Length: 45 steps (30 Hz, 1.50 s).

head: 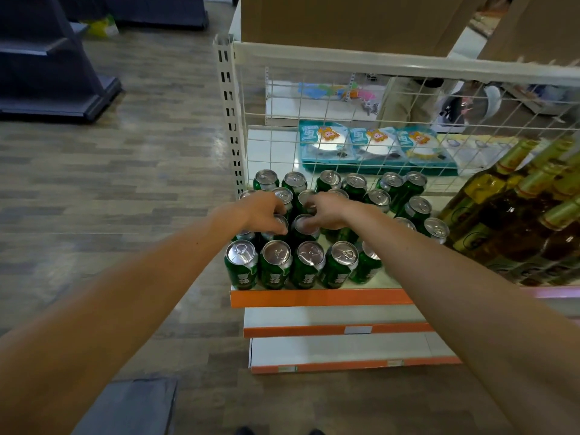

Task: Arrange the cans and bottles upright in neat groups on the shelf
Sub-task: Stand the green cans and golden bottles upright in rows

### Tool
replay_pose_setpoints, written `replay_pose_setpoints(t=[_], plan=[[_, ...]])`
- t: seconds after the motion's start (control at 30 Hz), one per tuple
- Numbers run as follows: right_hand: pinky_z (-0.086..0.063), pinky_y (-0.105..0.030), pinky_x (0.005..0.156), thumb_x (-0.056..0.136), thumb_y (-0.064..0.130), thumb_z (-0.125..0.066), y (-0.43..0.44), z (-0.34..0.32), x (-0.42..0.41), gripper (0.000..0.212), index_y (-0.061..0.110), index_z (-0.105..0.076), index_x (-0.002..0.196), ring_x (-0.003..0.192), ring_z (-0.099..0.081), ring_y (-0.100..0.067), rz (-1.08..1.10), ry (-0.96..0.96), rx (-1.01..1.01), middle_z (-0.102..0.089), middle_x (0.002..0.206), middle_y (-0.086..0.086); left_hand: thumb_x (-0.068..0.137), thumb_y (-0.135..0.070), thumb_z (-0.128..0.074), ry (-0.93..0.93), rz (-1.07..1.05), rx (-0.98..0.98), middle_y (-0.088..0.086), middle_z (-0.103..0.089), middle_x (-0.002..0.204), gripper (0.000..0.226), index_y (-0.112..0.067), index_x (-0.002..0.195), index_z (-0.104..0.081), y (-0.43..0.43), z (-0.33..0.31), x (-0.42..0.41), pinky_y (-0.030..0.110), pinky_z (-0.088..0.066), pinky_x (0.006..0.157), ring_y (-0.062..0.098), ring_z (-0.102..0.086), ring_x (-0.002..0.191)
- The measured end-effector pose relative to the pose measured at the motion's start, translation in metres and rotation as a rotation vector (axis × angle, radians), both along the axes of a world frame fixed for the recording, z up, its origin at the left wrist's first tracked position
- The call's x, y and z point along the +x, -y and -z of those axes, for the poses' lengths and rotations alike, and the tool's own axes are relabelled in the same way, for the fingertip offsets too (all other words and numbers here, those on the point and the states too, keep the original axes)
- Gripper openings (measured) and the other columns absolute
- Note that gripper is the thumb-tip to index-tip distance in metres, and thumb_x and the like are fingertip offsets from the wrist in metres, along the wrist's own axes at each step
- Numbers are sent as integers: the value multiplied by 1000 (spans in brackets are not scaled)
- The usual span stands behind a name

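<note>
Green cans [276, 265] upright; left hand [262, 211] and right hand [328, 211] fingers [314, 222] curl round neighbouring tops.

We see green cans [276, 265] with silver tops standing upright in close rows on the orange-edged shelf [314, 297] (those at the back sit looser). Amber bottles [502, 221] with gold-foil necks are grouped just right of them.

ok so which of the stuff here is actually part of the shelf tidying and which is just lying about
Part of the job:
- green cans
- foil-necked glass bottles
- orange-edged shelf
- left hand and right hand, each gripping a can top

Just lying about:
- blue toy packs
- cardboard box
- dark shelving unit
- yellow bag
</note>
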State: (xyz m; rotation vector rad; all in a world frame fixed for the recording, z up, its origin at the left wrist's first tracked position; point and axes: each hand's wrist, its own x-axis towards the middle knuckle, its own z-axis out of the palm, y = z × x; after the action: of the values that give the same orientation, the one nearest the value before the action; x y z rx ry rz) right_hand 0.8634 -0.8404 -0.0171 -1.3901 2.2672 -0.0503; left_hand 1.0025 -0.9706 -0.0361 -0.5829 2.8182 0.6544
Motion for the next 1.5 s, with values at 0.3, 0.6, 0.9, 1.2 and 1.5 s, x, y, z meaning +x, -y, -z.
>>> replay_pose_setpoints(t=[0.3,0.6,0.9,1.2,1.5], plan=[[-48,-30,63,80,44,-74,-53,-13,-58,41,9,-62,98,82,-62,-25,272,-180,93,-62,89,-7,80,-32,-74,-1,98,-28,8,-67,116,47,-13,122,-65,-35,-3,-39,44,-53,91,26,-63,104],[-43,-32,58,82,28,-76,-58,14,-56,32,7,-53,88,78,-59,-26,379,-117,-41,-57,84,-8,75,-32,-81,14,86,-38,6,-65,117,58,-13,125,-60,-33,9,-45,44,-53,92,25,-62,105],[-41,-29,54,75,32,-83,-54,1,-50,34,9,-58,80,70,-57,-20,284,-33,39,-58,78,-6,75,-36,-82,9,81,-63,7,-64,124,68,-13,134,-57,-33,12,-47,39,-51,94,26,-60,112],[-50,-36,68,72,33,-83,-41,11,-36,47,6,-60,102,85,-63,-28,83,-11,35,-65,100,-14,76,-38,-81,-2,74,-106,8,-66,120,65,-12,131,-59,-32,13,-46,38,-51,92,26,-61,109],[-50,-38,88,87,50,-67,-24,-6,-44,57,11,-55,127,106,-60,-27,49,-37,-45,-62,124,-7,87,-34,-72,-259,-73,26,0,-66,100,36,-16,119,-68,-5,-9,-33,31,-52,84,16,-62,92]])
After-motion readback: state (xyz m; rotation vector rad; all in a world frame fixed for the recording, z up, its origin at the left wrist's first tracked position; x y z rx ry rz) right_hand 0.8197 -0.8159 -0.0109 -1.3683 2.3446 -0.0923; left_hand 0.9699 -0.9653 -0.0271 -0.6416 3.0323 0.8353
